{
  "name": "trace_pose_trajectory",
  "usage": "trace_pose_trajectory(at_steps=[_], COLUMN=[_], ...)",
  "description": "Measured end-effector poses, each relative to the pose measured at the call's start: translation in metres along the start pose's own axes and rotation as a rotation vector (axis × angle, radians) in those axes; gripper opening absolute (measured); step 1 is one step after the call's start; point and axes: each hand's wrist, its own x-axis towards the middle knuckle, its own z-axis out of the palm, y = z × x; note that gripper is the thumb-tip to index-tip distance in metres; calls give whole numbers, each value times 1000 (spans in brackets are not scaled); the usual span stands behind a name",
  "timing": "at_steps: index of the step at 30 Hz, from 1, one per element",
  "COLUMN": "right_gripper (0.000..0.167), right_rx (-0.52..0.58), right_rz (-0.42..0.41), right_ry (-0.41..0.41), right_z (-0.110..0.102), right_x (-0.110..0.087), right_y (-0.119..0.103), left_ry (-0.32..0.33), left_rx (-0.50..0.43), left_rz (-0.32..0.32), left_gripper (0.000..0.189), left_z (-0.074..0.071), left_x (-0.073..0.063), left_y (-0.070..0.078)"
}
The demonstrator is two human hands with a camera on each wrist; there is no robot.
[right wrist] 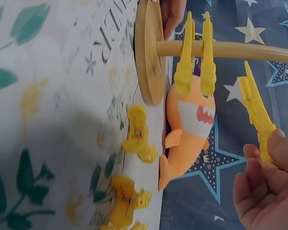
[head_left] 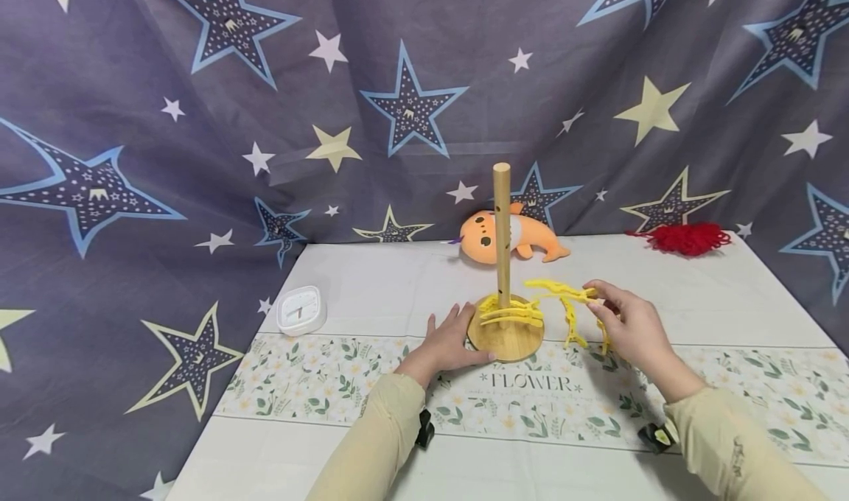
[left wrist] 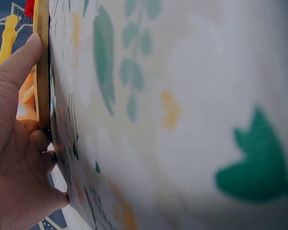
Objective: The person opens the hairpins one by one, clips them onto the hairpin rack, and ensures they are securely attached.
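Observation:
A wooden stand has an upright post on a round base. My left hand holds the base at its left rim, thumb along the front edge and fingers spread toward the back. Low on the post, yellow hair clips are clamped side by side, sticking out across it. To the right, my right hand pinches another yellow hair clip between thumb and fingers; its long jaws point toward the post, apart from it. Loose yellow clips stand on the table under that hand.
Behind the post lies an orange plush toy. A small white clock is at the table's left edge, and a red yarn bundle sits at the back right. A star-patterned curtain closes off the rear.

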Motion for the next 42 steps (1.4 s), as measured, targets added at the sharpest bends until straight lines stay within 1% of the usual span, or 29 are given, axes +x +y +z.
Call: trace_pose_trajectory(at_steps=[5,9,12,20,27,32,35,39,42], right_gripper=[25,25,26,27,25,26,27,29,33], right_rx=[21,45,68,81,79,90,84,67,51], right_rz=[-12,9,26,6,-14,-23,-17,-1,-12], right_ry=[55,69,64,38,50,55,40,-18,-58], right_z=[7,15,22,38,52,59,61,62,61], right_x=[3,5,6,10,15,18,20,20,20], right_y=[-7,-11,-13,-18,-22,-25,-26,-28,-28], left_ry=[0,-1,-2,-6,-12,-11,-7,-8,-12], left_rx=[-3,-5,-10,-9,-19,-24,-25,-28,-24], left_rz=[-3,-3,-4,0,7,9,7,0,-4], left_gripper=[103,103,103,102,102,102,102,102,102], left_z=[0,0,0,-1,-1,0,0,1,1], left_x=[-1,-1,-1,-1,-2,-1,0,0,0], left_y=[1,1,1,0,-1,-1,-1,-1,-1])
